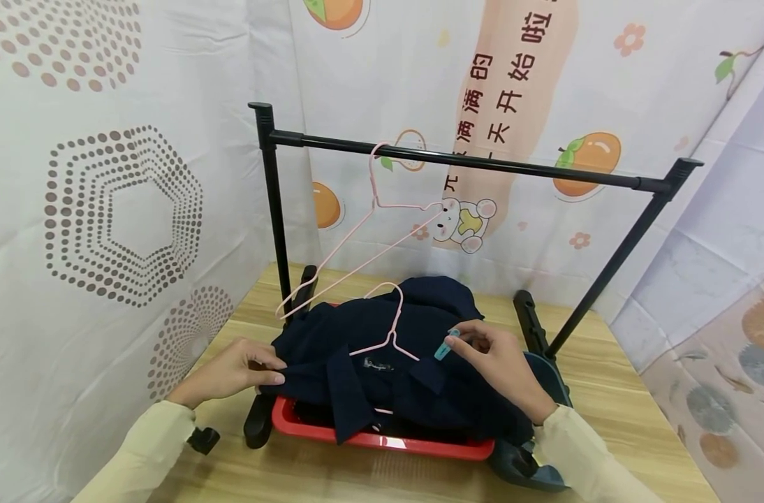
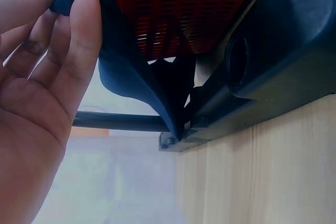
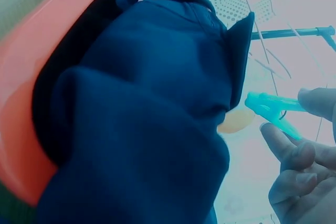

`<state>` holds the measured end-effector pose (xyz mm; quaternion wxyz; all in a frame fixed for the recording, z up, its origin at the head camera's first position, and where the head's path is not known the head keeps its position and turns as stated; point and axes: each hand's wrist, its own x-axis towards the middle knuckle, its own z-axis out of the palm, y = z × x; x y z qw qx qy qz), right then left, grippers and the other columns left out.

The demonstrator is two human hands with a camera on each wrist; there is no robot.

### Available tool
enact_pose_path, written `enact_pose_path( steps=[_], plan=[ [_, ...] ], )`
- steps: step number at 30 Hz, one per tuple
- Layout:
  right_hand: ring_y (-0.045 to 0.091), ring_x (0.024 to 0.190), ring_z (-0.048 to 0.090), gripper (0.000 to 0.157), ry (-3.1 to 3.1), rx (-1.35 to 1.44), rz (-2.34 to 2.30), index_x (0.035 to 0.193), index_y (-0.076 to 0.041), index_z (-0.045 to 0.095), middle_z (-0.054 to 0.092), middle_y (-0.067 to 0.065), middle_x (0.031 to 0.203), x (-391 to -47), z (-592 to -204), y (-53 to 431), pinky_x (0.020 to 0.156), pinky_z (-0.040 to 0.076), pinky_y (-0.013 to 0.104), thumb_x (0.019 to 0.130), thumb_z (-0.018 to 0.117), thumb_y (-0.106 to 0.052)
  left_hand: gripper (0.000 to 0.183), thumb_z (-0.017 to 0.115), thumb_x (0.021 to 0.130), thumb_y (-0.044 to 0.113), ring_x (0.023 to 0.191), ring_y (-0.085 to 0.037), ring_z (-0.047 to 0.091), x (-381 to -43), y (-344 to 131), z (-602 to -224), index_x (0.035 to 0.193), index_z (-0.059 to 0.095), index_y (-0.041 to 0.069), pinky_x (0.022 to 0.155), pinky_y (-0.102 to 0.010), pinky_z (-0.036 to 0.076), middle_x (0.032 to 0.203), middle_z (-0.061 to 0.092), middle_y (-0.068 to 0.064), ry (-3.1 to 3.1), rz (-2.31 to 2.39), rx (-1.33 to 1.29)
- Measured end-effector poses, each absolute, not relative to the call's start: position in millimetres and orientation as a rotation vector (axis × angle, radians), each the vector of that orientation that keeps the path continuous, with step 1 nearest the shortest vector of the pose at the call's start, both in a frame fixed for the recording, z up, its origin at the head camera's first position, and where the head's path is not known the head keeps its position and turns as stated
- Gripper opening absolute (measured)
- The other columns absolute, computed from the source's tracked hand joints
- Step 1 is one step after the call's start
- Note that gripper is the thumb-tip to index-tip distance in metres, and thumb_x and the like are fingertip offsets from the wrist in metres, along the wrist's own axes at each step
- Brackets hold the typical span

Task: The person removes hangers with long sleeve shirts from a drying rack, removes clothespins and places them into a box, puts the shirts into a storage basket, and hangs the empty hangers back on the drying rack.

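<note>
A navy collared shirt (image 1: pixel 332 328) lies heaped over a red basket (image 1: pixel 432 449), with a pink hanger (image 1: pixel 394 318) rising through its neck opening. My left hand (image 1: pixel 234 370) pinches the shirt's fabric at its left side, between thumb and fingers. In the left wrist view that navy cloth (image 2: pixel 126 80) hangs down beside the basket. At the collar's right side, my right hand (image 1: pixel 498 360) pinches a teal clothespin (image 1: pixel 447 345) by its handles. The right wrist view has the clothespin (image 3: pixel 270 104) close to the collar tip but apart from it.
A black rack (image 1: pixel 482 163) stands behind the basket, and a second pink hanger (image 1: pixel 374 202) hangs from its bar. To the right of the red basket sits a dark blue container (image 1: pixel 548 377). A wooden tabletop (image 1: pixel 614 419) lies beneath; patterned curtains (image 1: pixel 187 175) surround it.
</note>
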<state>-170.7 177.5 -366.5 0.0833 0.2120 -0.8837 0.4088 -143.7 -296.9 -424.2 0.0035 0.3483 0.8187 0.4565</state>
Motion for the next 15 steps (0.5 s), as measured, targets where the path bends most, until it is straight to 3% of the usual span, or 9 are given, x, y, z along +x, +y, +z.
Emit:
enact_pose_path(
  steps=[11, 15],
  plan=[
    [0.017, 0.079, 0.067, 0.033, -2.633, 0.535, 1.231, 0.117, -0.014, 0.074, 0.074, -0.005, 0.096, -170, -370, 199, 0.067, 0.052, 0.028, 0.097, 0.072, -0.040, 0.016, 0.074, 0.093, 0.002, 0.059, -0.020, 0.062, -146, -298, -427, 0.108, 0.079, 0.000, 0.054, -0.034, 0.056, 0.084, 0.068, 0.002, 2.534, 1.467, 1.106],
    [0.021, 0.083, 0.069, 0.040, -2.651, 0.475, 1.213, 0.123, -0.011, 0.073, 0.075, -0.003, 0.099, -169, -369, 207, 0.068, 0.054, 0.027, 0.097, 0.072, -0.042, 0.016, 0.075, 0.093, 0.002, 0.059, -0.020, 0.062, -147, -298, -427, 0.109, 0.079, 0.001, 0.053, -0.035, 0.056, 0.083, 0.068, 0.002, 2.525, 1.474, 1.119]
  ],
)
